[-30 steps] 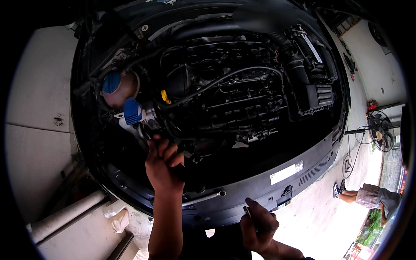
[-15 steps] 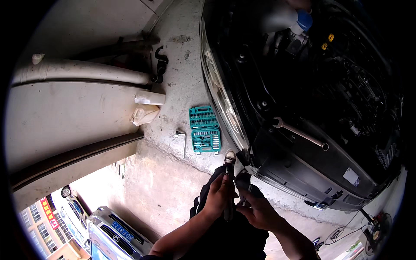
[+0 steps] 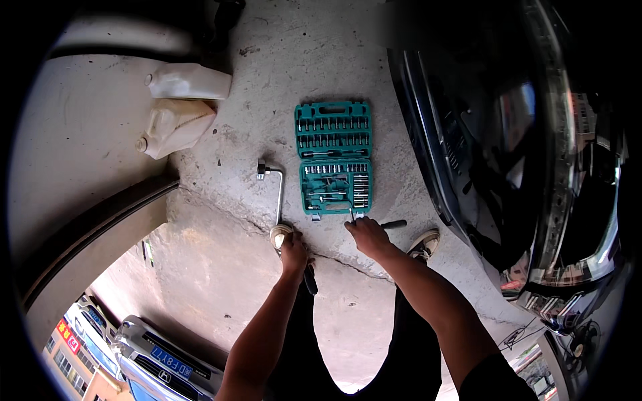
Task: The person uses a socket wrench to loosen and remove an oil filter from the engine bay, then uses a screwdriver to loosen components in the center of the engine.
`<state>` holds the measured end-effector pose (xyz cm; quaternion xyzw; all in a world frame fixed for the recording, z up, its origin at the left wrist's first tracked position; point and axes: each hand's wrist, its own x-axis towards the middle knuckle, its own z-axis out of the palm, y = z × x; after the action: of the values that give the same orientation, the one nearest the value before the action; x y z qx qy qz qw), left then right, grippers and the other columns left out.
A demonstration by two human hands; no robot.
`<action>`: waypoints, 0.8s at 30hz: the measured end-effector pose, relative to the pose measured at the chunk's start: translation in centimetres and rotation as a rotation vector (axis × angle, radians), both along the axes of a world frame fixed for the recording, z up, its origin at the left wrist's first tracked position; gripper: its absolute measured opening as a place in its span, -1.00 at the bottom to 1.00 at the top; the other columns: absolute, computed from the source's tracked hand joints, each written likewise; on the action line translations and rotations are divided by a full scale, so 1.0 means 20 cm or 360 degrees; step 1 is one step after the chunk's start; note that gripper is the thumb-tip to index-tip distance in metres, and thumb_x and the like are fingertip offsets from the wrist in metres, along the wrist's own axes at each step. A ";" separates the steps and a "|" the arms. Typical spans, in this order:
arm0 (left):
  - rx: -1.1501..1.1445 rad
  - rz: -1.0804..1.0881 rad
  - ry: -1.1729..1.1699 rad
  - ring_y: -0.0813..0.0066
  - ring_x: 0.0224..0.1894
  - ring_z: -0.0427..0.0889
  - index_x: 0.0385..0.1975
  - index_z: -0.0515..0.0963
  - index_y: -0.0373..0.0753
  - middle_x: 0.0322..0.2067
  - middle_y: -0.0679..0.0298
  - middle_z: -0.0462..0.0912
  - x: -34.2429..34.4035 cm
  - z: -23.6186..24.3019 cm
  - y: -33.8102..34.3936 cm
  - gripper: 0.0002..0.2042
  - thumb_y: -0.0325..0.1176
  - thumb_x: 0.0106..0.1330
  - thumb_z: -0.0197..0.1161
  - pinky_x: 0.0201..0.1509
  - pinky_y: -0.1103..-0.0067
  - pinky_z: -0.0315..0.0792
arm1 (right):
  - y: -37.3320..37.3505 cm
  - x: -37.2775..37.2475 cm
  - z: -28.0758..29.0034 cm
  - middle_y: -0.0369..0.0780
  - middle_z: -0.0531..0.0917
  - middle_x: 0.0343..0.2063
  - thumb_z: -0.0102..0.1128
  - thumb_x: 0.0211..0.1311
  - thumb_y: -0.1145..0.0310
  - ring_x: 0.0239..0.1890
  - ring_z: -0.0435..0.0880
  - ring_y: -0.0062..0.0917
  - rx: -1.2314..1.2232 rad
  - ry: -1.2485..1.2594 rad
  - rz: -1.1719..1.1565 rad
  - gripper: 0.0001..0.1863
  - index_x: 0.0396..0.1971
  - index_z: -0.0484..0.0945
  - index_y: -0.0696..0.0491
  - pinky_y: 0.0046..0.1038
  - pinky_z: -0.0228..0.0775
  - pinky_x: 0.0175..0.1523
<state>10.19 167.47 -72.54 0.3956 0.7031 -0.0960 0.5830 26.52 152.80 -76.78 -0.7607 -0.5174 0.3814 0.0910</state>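
Note:
My left hand [image 3: 294, 254] is closed around a tool with a black handle [image 3: 311, 279]; its working end is hidden by the fingers and shoe. A second black-handled tool [image 3: 394, 224] is in the closed fist of my right hand [image 3: 371, 239], its handle sticking out to the right and a short metal piece showing by the fingers. This hand is at the near edge of an open teal socket set case [image 3: 334, 161], which lies flat with rows of chrome sockets and bits in both halves. Left of the case lies an L-shaped wheel wrench [image 3: 279, 197] with a large socket head.
Along the right stands a dark car [image 3: 428, 134]. Two whitish plastic jugs [image 3: 190, 81] are by the wall at the upper left. My shoes [image 3: 281, 234] are on the concrete floor [image 3: 251, 127] near both hands. Parked cars [image 3: 167, 357] show at the lower left.
My view has dropped and turned from the open engine bay toward the floor. Both hands have moved apart and down to the socket set case, each still holding a tool.

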 end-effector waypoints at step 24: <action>-0.0208 0.0941 -0.0785 0.53 -0.61 0.30 -0.16 0.33 -0.23 -0.62 0.37 0.29 -0.01 -0.81 0.14 -0.77 -0.22 0.53 -0.20 -0.47 0.51 0.35 | 0.27 -0.52 -0.45 -0.04 0.63 -0.42 0.05 0.38 0.25 -0.43 0.62 -0.35 -0.0374 0.1523 -0.1035 -0.70 -0.09 0.48 0.18 -0.35 0.44 -0.28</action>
<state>9.99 170.24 -88.79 0.1492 0.6178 0.1295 0.7611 16.10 158.28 -85.83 -0.6285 -0.1133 0.6894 0.3417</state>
